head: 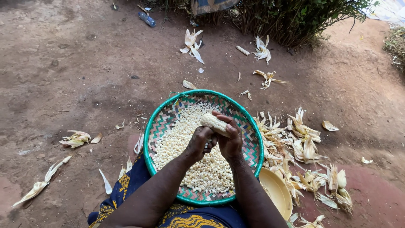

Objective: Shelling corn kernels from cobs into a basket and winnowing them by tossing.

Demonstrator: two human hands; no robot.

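A round woven tray (pixel 164 116) with a green rim rests on my lap, holding a heap of loose white maize kernels (pixel 185 139). Over its middle, both hands grip one pale maize cob (pixel 214 123). My right hand (pixel 230 137) wraps around the cob from the right, fingers over its top. My left hand (pixel 200 141) clasps the cob's lower end from the left, thumb pressed against it. The cob's upper end still carries kernels.
A yellow bowl (pixel 276 190) sits by my right knee. A pile of dry maize husks (pixel 303 147) lies to the right on the bare dirt ground. Scattered husks (pixel 76 138) lie left. A bush (pixel 291 17) and a plastic bottle (pixel 147 19) are at the far edge.
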